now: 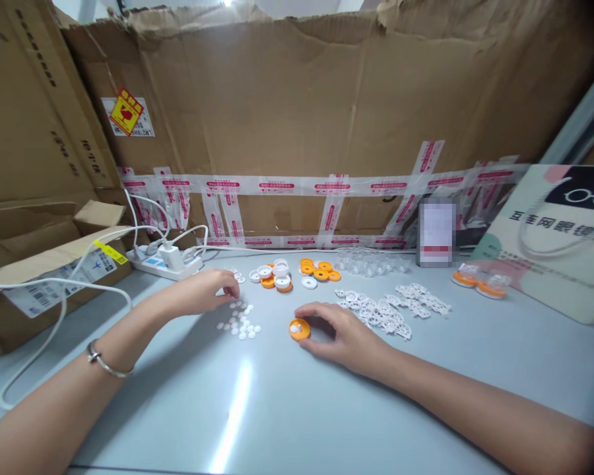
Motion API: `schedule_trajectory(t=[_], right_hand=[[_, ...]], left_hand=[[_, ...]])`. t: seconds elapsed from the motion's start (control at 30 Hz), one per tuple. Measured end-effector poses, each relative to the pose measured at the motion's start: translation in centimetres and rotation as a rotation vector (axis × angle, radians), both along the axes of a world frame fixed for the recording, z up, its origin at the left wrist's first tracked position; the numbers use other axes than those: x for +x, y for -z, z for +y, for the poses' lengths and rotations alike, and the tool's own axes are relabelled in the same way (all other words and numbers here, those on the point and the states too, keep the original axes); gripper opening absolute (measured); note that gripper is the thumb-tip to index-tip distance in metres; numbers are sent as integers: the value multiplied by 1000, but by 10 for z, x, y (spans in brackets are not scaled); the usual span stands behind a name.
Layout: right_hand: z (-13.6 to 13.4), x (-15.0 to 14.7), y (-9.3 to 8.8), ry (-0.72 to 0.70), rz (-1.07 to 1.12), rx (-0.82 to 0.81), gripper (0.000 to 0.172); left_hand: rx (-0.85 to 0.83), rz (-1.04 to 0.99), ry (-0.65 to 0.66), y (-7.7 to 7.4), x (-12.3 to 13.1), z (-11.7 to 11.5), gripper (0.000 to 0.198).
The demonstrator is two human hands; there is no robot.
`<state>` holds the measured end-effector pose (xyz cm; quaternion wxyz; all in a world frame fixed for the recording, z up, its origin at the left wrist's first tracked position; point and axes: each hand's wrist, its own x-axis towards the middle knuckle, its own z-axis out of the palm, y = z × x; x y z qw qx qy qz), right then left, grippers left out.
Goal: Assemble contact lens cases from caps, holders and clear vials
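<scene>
My right hand (344,336) rests on the table with thumb and fingers closed around the rim of a round orange plastic dish (305,334). A small white part (296,327) sits inside that dish. On the left, my left hand (210,290) hovers low at the edge of a scatter of small white discs (241,322). Its thumb and fingertips are bent together in a pinch; whether a disc is between them is too small to make out. More little white pieces (238,277) lie just beyond its fingers.
Behind the hands lie white rings with orange dishes (281,282), orange rings (321,273) and clear plastic parts (371,261). White openwork pieces (376,310) spread beyond my right hand. A power strip (171,265), cardboard box (54,277), phone (436,231), two assembled pieces (490,289) and paper bag (549,264) surround them.
</scene>
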<state>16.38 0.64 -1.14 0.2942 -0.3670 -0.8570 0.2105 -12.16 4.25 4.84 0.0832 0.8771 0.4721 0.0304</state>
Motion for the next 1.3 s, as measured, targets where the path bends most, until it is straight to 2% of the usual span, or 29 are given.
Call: schedule_trajectory(t=[0.37,0.7,0.9,1.3], right_hand=[[-1,3,-3,0,3,3,33],[-4,4,-7,35,30,-18,31],[-6,7,-11,94,101,-31,26],[-9,9,-19,78,130,9,19]], left_hand=[[-117,8,-92,6,3,2,16],[-1,93,-13,8,6,2,23],[92,204,-45,12,10,1,23],[188,294,-3,13,9,0,20]])
